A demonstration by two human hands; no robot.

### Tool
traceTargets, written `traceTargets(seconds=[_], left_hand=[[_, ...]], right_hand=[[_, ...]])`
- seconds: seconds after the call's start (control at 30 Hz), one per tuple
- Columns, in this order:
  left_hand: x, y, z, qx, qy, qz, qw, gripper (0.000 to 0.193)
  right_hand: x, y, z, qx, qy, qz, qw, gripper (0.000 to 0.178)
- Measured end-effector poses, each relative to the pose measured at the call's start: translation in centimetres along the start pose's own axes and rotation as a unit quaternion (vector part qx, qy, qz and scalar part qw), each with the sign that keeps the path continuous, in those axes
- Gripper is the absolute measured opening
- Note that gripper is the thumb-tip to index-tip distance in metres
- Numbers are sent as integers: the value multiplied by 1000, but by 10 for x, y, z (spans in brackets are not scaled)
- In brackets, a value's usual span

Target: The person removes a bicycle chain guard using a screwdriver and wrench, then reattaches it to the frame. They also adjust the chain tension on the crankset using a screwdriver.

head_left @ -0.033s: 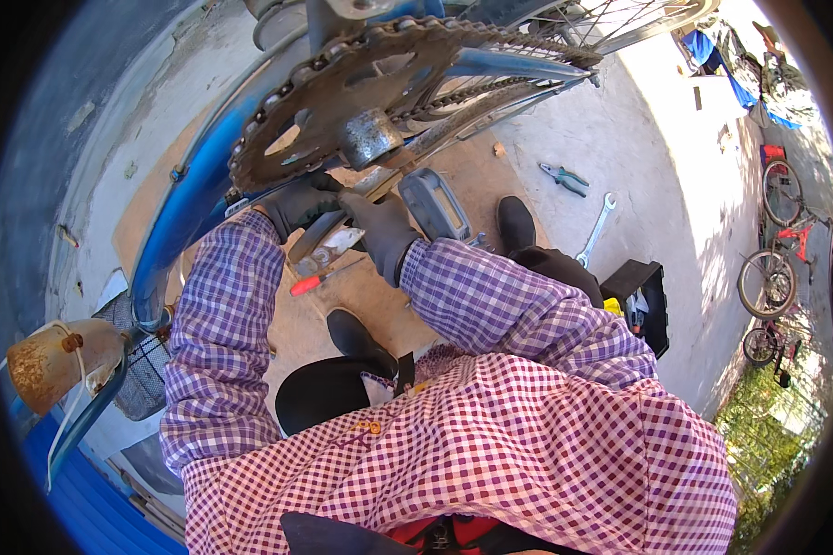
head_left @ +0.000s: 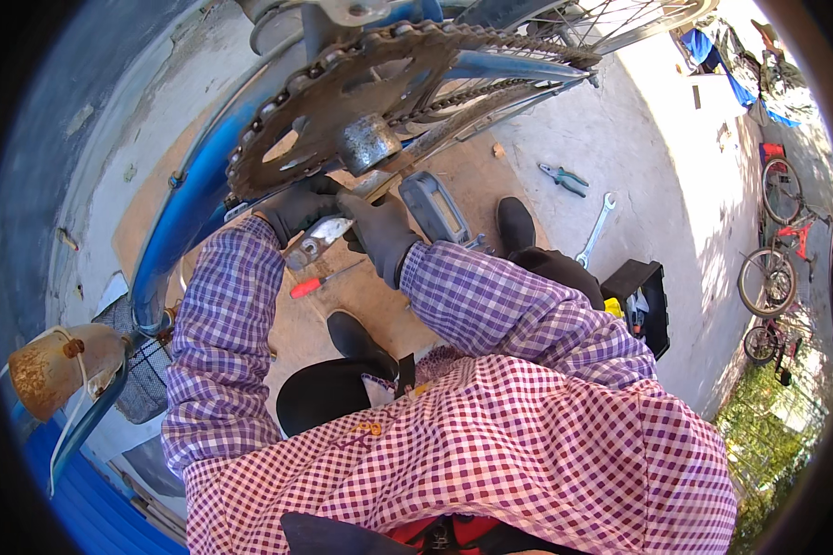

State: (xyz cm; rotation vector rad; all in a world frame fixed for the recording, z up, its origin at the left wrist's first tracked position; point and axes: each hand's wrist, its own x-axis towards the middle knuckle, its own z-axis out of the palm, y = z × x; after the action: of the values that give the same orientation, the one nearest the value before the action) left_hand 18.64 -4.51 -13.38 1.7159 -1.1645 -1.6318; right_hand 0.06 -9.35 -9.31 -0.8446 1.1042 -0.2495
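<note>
Both my hands wear dark gloves and meet just below the toothed chainring [head_left: 329, 102] of a blue bicycle frame [head_left: 204, 166]. My left hand [head_left: 298, 205] is closed beside the chainring's lower edge; what its fingers grip is hidden. My right hand [head_left: 379, 228] is closed against it, its fingers at the end of a flat silver metal piece [head_left: 315, 244] with a hole or bolt. A red-handled screwdriver [head_left: 307, 287] lies just below that piece. Right of my right hand is a grey pedal-shaped part [head_left: 435, 207]. The crank axle stub [head_left: 368, 144] juts out above my hands.
Pliers [head_left: 563, 179] and a wrench [head_left: 597, 228] lie on the concrete floor to the right. A black toolbox [head_left: 652, 305] stands beside my knee. My boots [head_left: 516, 224] rest on a brown board. A rusty tube [head_left: 65, 365] sticks out at left; other bicycles [head_left: 768, 282] stand far right.
The silver metal piece has turned, so its flat face with the hole now shows; the dark strip beside it has dropped from view. My hands have barely shifted.
</note>
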Motion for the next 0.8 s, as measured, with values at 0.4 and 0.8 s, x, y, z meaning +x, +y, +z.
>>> traceTargets(seconds=[0.4, 0.8], left_hand=[[22, -29, 19, 146, 30, 45, 988, 36], [19, 3, 42, 217, 60, -26, 974, 47]], right_hand=[[8, 6, -27, 18, -39, -6, 999, 34], [19, 13, -40, -60, -11, 12, 998, 28]])
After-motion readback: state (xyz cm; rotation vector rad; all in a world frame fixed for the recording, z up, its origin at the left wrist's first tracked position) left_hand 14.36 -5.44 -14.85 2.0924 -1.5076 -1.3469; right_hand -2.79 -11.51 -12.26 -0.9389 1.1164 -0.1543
